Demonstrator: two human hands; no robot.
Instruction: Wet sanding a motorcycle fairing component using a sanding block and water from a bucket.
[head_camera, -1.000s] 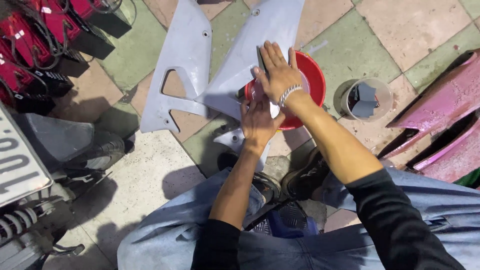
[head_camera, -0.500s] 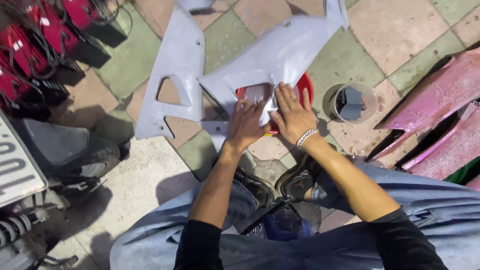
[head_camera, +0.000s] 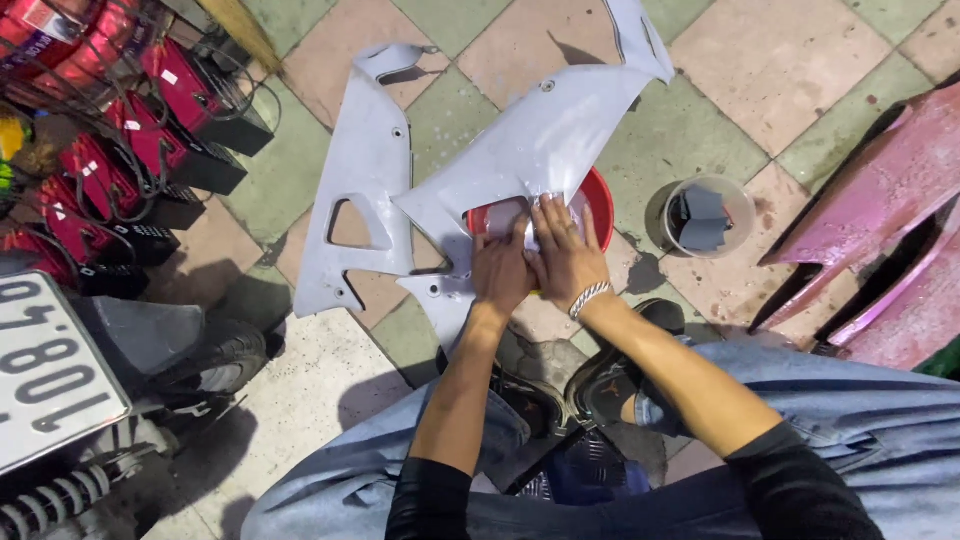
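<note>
A white number plate (head_camera: 45, 370) sits far left of the hands; red boxes (head_camera: 100, 170) with small white labels stand beyond it.

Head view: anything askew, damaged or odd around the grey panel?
Nothing looks spilled or broken. The grey panel lies tilted over a red bowl, with both hands, left and right, pressed flat on its lower edge. Its surface looks dull and patchy; whether that is damage cannot be told.

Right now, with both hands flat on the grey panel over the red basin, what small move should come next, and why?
Probably slide the right hand up along the grey panel, while the left hand presses it steady. Both palms lie together at the panel's lower edge over the red basin, and most of its surface stretches away beyond the fingers.
</note>
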